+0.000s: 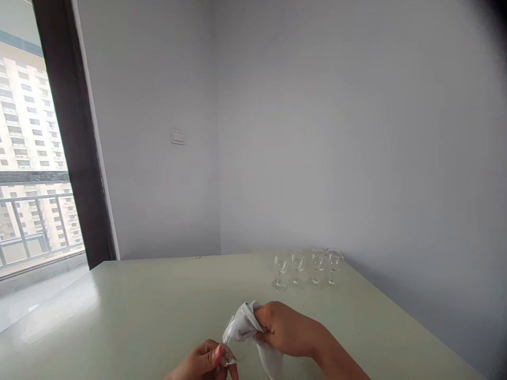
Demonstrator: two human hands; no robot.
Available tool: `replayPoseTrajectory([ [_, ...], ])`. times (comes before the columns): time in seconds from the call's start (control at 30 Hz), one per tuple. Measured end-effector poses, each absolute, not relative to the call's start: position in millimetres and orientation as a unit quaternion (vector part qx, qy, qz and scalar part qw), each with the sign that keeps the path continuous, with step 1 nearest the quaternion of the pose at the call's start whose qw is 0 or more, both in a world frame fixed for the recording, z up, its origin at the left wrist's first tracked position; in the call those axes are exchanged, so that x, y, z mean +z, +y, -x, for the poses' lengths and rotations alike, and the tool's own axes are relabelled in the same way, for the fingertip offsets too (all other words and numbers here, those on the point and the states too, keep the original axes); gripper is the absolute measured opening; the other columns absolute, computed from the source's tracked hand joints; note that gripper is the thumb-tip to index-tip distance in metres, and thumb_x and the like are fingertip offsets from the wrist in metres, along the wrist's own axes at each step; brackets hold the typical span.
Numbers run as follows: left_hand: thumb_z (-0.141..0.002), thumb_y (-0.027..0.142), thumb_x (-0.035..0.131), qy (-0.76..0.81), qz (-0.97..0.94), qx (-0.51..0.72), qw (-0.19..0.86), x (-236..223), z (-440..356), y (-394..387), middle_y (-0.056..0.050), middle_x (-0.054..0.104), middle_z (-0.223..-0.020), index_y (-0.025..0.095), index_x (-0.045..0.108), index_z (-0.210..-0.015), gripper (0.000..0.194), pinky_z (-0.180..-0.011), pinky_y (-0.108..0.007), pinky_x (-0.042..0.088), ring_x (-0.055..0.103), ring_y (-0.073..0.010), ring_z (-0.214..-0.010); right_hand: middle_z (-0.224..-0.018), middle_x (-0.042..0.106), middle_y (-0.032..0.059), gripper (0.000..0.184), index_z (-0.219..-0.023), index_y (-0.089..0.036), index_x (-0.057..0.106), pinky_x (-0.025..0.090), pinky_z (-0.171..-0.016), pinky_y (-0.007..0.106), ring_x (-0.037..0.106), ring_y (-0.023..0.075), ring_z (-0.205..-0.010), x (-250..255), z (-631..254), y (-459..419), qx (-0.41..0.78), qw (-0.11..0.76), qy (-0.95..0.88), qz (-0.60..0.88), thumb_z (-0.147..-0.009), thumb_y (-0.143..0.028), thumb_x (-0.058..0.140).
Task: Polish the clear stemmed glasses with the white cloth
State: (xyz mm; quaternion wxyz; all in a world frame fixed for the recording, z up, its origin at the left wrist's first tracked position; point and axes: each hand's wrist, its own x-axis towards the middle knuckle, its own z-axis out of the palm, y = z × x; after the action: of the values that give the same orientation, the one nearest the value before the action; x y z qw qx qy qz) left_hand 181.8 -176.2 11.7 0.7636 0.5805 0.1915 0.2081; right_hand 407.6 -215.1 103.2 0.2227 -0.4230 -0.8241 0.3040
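Beside open table (130,316), my left hand (205,361) pinches one glass (227,334); near the far edge (245,254) past my right hand (287,328), gripping one cloth (244,322), stand four glasses (317,259).

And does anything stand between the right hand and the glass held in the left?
Yes: the white cloth, bunched at the glass, lies between it and the right hand. Nothing visible separates the left hand from the glass. Four stemmed glasses stand farther back on the table.
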Motion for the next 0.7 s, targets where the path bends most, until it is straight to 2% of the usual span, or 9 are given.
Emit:
replayPoseTrajectory([
  [0.17,-0.071,0.067,0.053,0.155,-0.559,0.220,0.784,4.0,-182.4,-173.3,0.008,0.033,-0.032,0.007,0.068,-0.073,0.062,-0.036,-0.021,0.013,0.022,-0.0040,-0.030,-0.080,0.064,-0.0020,0.028,-0.076,-0.020,0.067,0.039,-0.064,0.021,0.058,0.0144,-0.076,115.2,-413.9,-217.2,0.326,0.271,-0.818,0.389,-0.071,-0.007,0.043],
  [0.3,-0.079,0.059,0.051,0.131,-0.528,0.247,0.802,3.0,-178.6,-172.3,0.007,0.036,-0.035,0.009,0.067,-0.079,0.052,-0.037,-0.019,0.017,0.027,-0.0045,-0.032,-0.063,0.053,-0.0038,0.023,-0.059,-0.019,0.056,0.031,-0.054,0.023,0.048,0.0119,-0.060,115.7,-431.4,-208.4,0.256,0.305,-0.792,0.463,-0.066,-0.005,0.039],
  [0.37,-0.080,0.056,0.050,0.155,-0.501,0.283,0.803,4.9,-179.0,-173.4,0.007,0.038,-0.039,0.011,0.066,-0.083,0.048,-0.039,-0.019,0.022,0.032,-0.0046,-0.034,-0.060,0.049,-0.0037,0.018,-0.062,-0.019,0.055,0.029,-0.051,0.024,0.044,0.0121,-0.055,109.2,-438.1,-198.6,0.204,0.329,-0.748,0.540,-0.069,-0.009,0.041],
  [0.43,-0.079,0.052,0.055,0.180,-0.467,0.327,0.802,7.8,-181.0,-174.4,0.007,0.040,-0.045,0.012,0.065,-0.088,0.043,-0.046,-0.021,0.032,0.041,-0.0053,-0.038,-0.061,0.051,-0.0019,0.015,-0.074,-0.020,0.058,0.033,-0.053,0.026,0.046,0.0144,-0.057,100.8,-436.9,-189.7,0.188,0.387,-0.685,0.587,-0.075,-0.017,0.043],
  [0.5,-0.076,0.047,0.062,0.189,-0.424,0.374,0.803,10.5,-183.7,-174.4,0.007,0.042,-0.050,0.012,0.066,-0.091,0.039,-0.058,-0.025,0.041,0.049,-0.0067,-0.045,-0.068,0.057,0.0022,0.020,-0.090,-0.018,0.059,0.039,-0.058,0.029,0.051,0.0179,-0.062,92.8,-425.8,-186.1,0.198,0.469,-0.631,0.585,-0.081,-0.028,0.043],
  [0.57,-0.074,0.044,0.065,0.187,-0.384,0.405,0.808,11.9,-185.8,-173.5,0.008,0.042,-0.052,0.012,0.066,-0.091,0.036,-0.067,-0.029,0.044,0.050,-0.0067,-0.047,-0.084,0.063,0.0091,0.033,-0.105,-0.015,0.055,0.043,-0.066,0.031,0.057,0.0222,-0.076,84.7,-406.9,-189.4,0.184,0.530,-0.627,0.540,-0.086,-0.037,0.041],
  [0.63,-0.072,0.044,0.067,0.196,-0.355,0.414,0.815,11.4,-187.0,-172.9,0.009,0.042,-0.051,0.014,0.065,-0.088,0.034,-0.065,-0.028,0.044,0.047,-0.0053,-0.044,-0.112,0.059,0.0152,0.038,-0.118,-0.017,0.050,0.044,-0.076,0.032,0.057,0.0254,-0.095,74.9,-385.0,-196.3,0.127,0.520,-0.702,0.470,-0.089,-0.037,0.038],
  [0.7,-0.068,0.044,0.071,0.224,-0.341,0.413,0.814,8.6,-188.2,-173.6,0.009,0.041,-0.049,0.014,0.062,-0.074,0.032,-0.059,-0.025,0.041,0.043,-0.0045,-0.043,-0.132,0.050,0.0135,0.038,-0.121,-0.022,0.052,0.043,-0.081,0.035,0.055,0.0278,-0.103,62.8,-365.3,-201.4,0.026,0.446,-0.807,0.387,-0.087,-0.036,0.042],
])
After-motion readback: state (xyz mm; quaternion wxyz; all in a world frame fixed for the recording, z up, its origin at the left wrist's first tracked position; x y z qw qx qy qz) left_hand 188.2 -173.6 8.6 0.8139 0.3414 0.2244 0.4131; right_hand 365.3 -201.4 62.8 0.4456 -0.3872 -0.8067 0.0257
